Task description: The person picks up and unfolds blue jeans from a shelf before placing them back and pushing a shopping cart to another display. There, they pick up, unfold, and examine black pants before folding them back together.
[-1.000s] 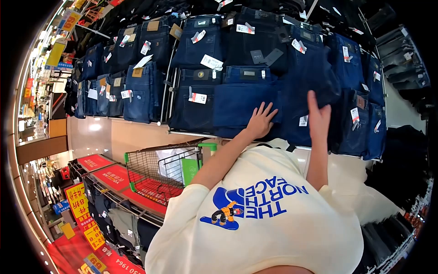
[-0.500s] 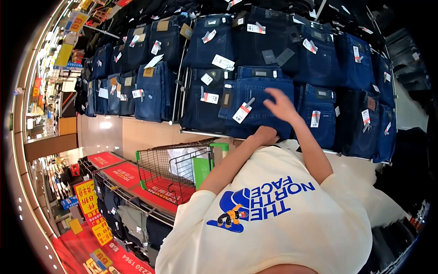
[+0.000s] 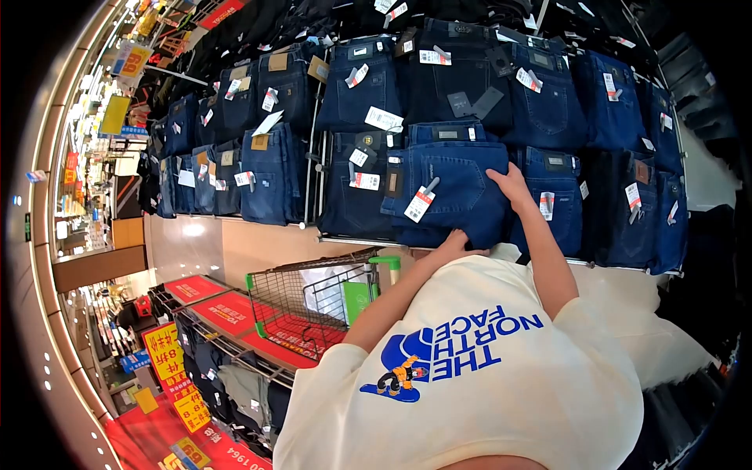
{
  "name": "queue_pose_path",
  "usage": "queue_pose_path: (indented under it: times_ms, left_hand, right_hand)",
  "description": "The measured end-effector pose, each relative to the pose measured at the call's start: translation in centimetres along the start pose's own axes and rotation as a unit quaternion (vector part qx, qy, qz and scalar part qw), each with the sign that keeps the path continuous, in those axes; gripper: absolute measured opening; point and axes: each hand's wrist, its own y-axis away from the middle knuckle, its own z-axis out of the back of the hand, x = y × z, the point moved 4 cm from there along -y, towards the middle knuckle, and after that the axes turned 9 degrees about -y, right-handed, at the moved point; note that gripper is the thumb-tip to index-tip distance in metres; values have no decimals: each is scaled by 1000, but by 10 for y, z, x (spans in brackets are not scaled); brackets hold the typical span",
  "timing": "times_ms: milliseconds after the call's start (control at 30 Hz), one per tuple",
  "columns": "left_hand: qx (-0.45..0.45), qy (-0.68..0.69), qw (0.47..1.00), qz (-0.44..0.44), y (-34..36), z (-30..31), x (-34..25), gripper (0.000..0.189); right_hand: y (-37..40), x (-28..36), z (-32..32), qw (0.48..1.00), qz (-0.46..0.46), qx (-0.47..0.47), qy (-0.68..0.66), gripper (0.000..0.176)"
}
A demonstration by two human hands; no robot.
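Two bare hands meet on one pair of folded mid-blue denim jeans (image 3: pixel 458 184), which lies at the front edge of a sloping display shelf (image 3: pixel 352 239) packed with stacked dark jeans. The left hand (image 3: pixel 456 240) is curled shut around the pair's near lower edge. The right hand (image 3: pixel 513 184) rests on its right side, fingers loosely bent; whether it grips cannot be told. A white-and-red paper price tag (image 3: pixel 419 204) hangs on the pair. Nearby stands a green-handled wire shopping cart (image 3: pixel 305 301) on a glossy beige shop floor (image 3: pixel 188 243).
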Motion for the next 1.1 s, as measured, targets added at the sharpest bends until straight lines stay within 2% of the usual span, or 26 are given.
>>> queue_pose_path:
  times_ms: [33,67,100,133,167,233,267,300,367,400,467,567,600,633,667,700,767,833,900,967,1000,1033,1067,1100]
  left_hand:
    - [-11,63,997,35,6,2,2,80]
    - [-9,59,997,38,13,3,2,80]
    - [-7,205,970,127,23,9,-2,79]
    - [-5,345,914,213,33,10,-3,78]
    - [-3,344,914,216,41,17,-7,78]
    - [-22,566,788,241,53,26,-12,76]
    - [-78,640,743,181,57,33,-28,66]
    - [-74,638,745,182,58,41,-37,66]
    - [-124,766,595,211,64,62,-47,64]
    - [-124,764,597,211,62,74,-59,64]
    - [-163,799,535,220,60,91,-75,61]
    - [-188,784,557,198,70,84,-33,51]
    - [-226,809,509,189,74,99,-54,37]
    - [-225,809,509,189,78,96,-44,37]
    - [-330,603,691,222,88,99,-21,32]
    - [-407,346,812,235,96,107,-13,27]
    - [-364,563,699,247,85,169,-68,21]
    - [-378,555,735,97,73,200,-104,18]
    - [-355,595,699,179,42,236,-142,22]
    - [-310,572,750,117,18,257,-176,31]
    - [-306,575,750,116,9,262,-188,31]
    - [-259,557,787,61,-1,266,-203,42]
    - [-211,536,818,6,-9,265,-214,53]
    - [-207,539,817,4,-13,258,-217,53]
  right_hand:
    - [3,5,-4,1000,0,0,-5,67]
    - [7,8,-10,996,-10,1,-89,62]
    - [12,12,-17,985,-22,3,-171,58]
    - [17,16,-23,984,-25,3,-174,58]
    - [22,20,-30,976,-44,19,-212,55]
    - [38,40,-44,964,-76,24,-254,49]
    - [49,55,-49,958,-75,42,-272,47]
    - [59,67,-55,952,-73,60,-290,45]
    - [66,79,-64,946,-70,65,-309,42]
    - [69,83,-68,942,-73,77,-319,42]
    - [79,96,-76,935,-83,87,-333,41]
    - [90,111,-80,933,-79,96,-338,40]
    - [91,113,-80,933,-79,96,-338,40]
    - [90,116,-79,929,-75,108,-345,38]
    - [90,119,-79,926,-73,118,-351,36]
    - [91,124,-77,926,-72,117,-351,36]
    - [89,139,-72,914,-65,104,-386,33]
    - [90,167,-61,906,-22,87,-414,33]
    - [101,204,-40,900,47,71,-427,28]
    - [114,235,-12,882,136,62,-447,23]
    - [130,252,4,869,181,36,-459,20]
    - [144,259,19,838,200,20,-508,21]
    - [147,246,37,828,218,2,-517,26]
    - [149,230,57,817,237,-16,-525,32]
